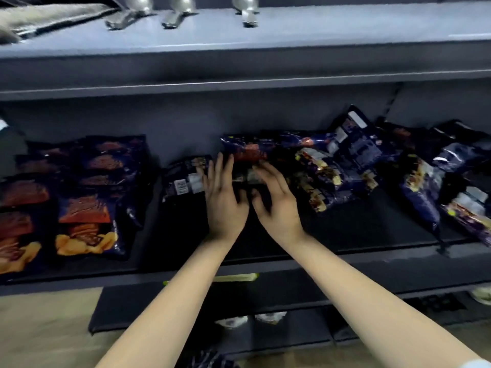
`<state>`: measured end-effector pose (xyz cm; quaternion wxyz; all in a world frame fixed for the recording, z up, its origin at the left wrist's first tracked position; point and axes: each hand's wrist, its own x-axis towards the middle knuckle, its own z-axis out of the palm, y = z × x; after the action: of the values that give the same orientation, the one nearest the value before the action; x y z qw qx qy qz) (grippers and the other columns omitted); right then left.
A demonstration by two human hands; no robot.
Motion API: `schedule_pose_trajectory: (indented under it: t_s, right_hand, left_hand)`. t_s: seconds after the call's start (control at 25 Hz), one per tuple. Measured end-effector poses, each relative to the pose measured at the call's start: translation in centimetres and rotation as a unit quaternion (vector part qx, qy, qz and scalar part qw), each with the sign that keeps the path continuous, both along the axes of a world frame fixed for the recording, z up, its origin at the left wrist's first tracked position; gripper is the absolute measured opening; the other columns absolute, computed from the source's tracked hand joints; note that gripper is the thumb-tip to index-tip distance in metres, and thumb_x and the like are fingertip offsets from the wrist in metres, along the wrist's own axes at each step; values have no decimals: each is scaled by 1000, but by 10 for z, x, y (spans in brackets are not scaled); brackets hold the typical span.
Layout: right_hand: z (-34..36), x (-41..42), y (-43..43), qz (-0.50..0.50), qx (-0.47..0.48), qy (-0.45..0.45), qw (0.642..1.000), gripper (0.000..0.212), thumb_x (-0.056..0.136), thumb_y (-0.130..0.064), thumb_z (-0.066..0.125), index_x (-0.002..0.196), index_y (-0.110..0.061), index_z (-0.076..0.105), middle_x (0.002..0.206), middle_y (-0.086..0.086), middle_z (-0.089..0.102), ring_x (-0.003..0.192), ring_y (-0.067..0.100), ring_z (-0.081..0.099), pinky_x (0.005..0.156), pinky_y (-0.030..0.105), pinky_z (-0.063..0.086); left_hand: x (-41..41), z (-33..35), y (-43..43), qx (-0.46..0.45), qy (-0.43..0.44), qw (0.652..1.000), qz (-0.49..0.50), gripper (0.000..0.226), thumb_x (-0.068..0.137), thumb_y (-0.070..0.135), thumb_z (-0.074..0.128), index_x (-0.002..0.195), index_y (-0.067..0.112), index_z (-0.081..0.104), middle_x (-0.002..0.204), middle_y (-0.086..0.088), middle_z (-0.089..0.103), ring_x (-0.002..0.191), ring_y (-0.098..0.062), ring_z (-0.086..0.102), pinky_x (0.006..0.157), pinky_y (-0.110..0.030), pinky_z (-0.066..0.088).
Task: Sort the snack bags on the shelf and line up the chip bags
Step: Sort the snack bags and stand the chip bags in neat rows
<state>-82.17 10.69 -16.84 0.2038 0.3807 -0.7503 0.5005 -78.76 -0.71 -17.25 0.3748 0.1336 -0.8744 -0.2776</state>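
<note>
Closest, at the bottom: tan floor point(47, 328) and a dark lower shelf point(132, 309), with two bare forearms crossing above them. Further in, the front lip of the snack shelf point(372, 261), then a bare dark stretch of its board. At the middle of that shelf, left hand point(224, 205) and right hand point(279, 208) side by side, thumbs nearly touching, both laid on a dark snack bag point(183, 179) lying flat with a white barcode label facing up. Left fingers point(219, 168) straight and spread, resting on the bag's top, gripping nothing. Right fingers point(268, 173) bent over the bag's right part; too blurred to tell whether grasping or only resting. Just behind the fingertips, a blue bag point(249, 151) with a red print, touching the first one. To the left, well apart from the hands, chip bags point(85, 208) lying flat in overlapping rows, orange and yellow chips printed on dark blue. To the right, a loose heap of blue snack bags point(345, 166), tilted and overlapping, some leaning toward the back wall. Farthest, overhead: the grey upper shelf point(265, 38), bearing three shiny metal utensils point(175, 14) and a folded grey cloth point(53, 17) at its left end.
</note>
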Motion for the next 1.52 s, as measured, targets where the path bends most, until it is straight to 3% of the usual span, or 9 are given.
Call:
schedule_pose_trajectory:
  t_s: [0.16,0.32,0.44,0.52,0.68,0.84,1.2,1.36,1.52]
  right_hand:
    - [-7,9,-60,77,17,-21,997,47,84,3,55,131,-4,49,140,11,44,132,14,39,111,21,30]
    - [-17,20,-120,131,83,-48,987,55,83,3,51,137,-8,43,145,13,37,138,24,31,114,23,25]
    - [-33,15,-145,99,196,-54,974,61,86,0,48,144,-13,33,154,12,19,145,31,8,115,47,24]
    - [-37,6,-152,42,290,-78,953,63,90,-11,45,148,-22,22,158,5,-1,145,28,-7,112,56,23]
    - [-40,-7,-153,12,341,-170,924,62,94,-28,41,148,-37,12,157,-8,-14,144,30,-11,106,55,30]
    - [-43,-7,-152,2,338,-167,926,61,94,-31,39,146,-42,10,158,-9,-11,145,28,-4,99,50,40]
    - [-32,-3,-149,34,372,-196,907,71,90,-33,45,147,-40,4,158,-5,-12,145,31,-5,111,54,26]
    - [-15,16,-135,119,313,-194,922,81,87,-28,57,149,-29,4,157,6,-13,145,30,-7,117,47,12]
    - [3,26,-124,102,73,-301,945,91,80,-21,70,149,-21,11,152,7,23,140,19,22,109,21,21]
  left_hand:
    - [23,-6,-53,20,-32,998,59,71,79,-2,50,145,14,27,155,-8,19,144,-25,9,118,-44,6]
    - [43,-26,-98,44,-102,990,89,60,89,11,47,145,12,26,155,-10,19,143,-27,14,117,-44,15]
    - [50,-49,-106,-12,-186,980,64,57,94,27,35,147,11,23,155,-13,16,143,-31,12,115,-49,18]
    - [46,-55,-110,-26,-236,970,58,64,93,28,43,149,15,15,157,-12,6,144,-34,5,116,-50,11]
    - [33,-56,-120,-21,-257,963,81,63,94,29,44,149,22,13,157,-13,1,143,-34,8,114,-50,17]
    - [31,-61,-120,-18,-268,960,83,62,95,34,41,149,24,10,157,-11,1,141,-34,15,113,-46,19]
    - [37,-51,-121,16,-199,977,80,62,86,10,54,143,21,33,153,-12,24,136,-34,29,111,-44,29]
    - [45,-17,-108,43,-82,992,91,52,82,0,50,131,16,50,142,-9,42,128,-31,36,105,-28,27]
    - [43,41,-86,-95,16,993,63,42,78,17,37,110,10,64,109,-5,66,105,-26,56,85,-35,51]
